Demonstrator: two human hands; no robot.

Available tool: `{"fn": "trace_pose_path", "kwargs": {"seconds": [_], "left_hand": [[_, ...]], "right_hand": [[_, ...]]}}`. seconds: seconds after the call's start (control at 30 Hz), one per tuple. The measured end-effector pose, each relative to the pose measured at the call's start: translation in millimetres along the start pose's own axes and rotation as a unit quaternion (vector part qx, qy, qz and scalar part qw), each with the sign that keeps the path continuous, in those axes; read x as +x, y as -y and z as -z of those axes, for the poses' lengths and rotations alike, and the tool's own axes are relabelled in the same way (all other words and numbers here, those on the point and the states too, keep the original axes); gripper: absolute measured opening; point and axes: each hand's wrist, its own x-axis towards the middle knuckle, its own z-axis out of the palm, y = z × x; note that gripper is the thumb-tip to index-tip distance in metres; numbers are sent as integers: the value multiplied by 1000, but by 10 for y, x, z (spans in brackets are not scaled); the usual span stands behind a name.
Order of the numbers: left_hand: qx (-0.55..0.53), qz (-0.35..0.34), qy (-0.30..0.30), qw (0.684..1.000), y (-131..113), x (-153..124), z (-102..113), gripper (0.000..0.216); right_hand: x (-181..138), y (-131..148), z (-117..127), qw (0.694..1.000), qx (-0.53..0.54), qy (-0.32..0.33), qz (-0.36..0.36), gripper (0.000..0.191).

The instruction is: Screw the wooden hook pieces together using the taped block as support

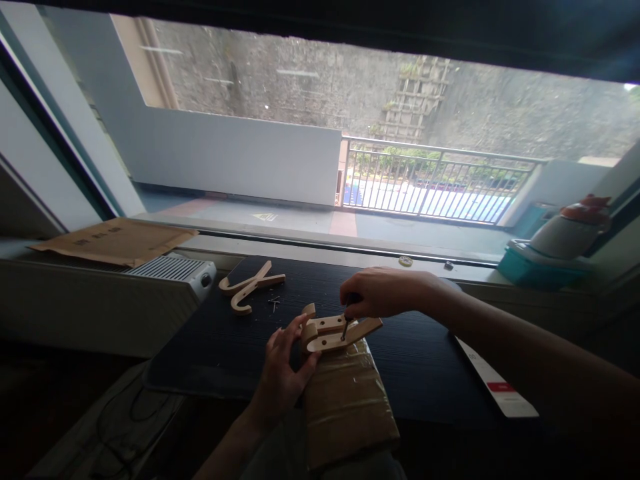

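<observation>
In my right hand (367, 291) is a screwdriver (345, 327) with a dark handle, gripped from above. Its tip meets a hole in the nearer of two pale wooden hooks (327, 343). These hooks lie side by side on a taped cardboard box (350, 400). My left hand (287, 367) closes around the curved end of the nearer hook, thumb on the near side and fingers on the far side. Two more wooden hooks (253, 285) lie crossed on the black table, with several small screws (274, 302) beside them.
The black table (225, 353) stands against a window sill. A roll of tape (405, 261) and a small dark object (449, 265) rest on the sill. To the right are a teal box (540, 267) and a white-and-red card (500, 387); a brown envelope (115, 240) lies on the radiator at left.
</observation>
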Motion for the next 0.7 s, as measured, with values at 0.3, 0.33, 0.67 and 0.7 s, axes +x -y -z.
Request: {"fn": "trace_pose_path", "kwargs": {"seconds": [0.3, 0.33, 0.67, 0.7], "left_hand": [[6, -6, 1, 1000, 49, -7, -24, 54], [7, -6, 2, 1000, 56, -6, -27, 54], [2, -6, -5, 1000, 55, -12, -31, 54], [2, -6, -5, 1000, 50, -11, -28, 54]], "right_hand": [[43, -41, 20, 999, 28, 31, 27, 25], [38, -50, 15, 999, 33, 31, 24, 25], [25, -33, -15, 999, 28, 9, -13, 24], [24, -27, 0, 1000, 21, 6, -8, 25]]}}
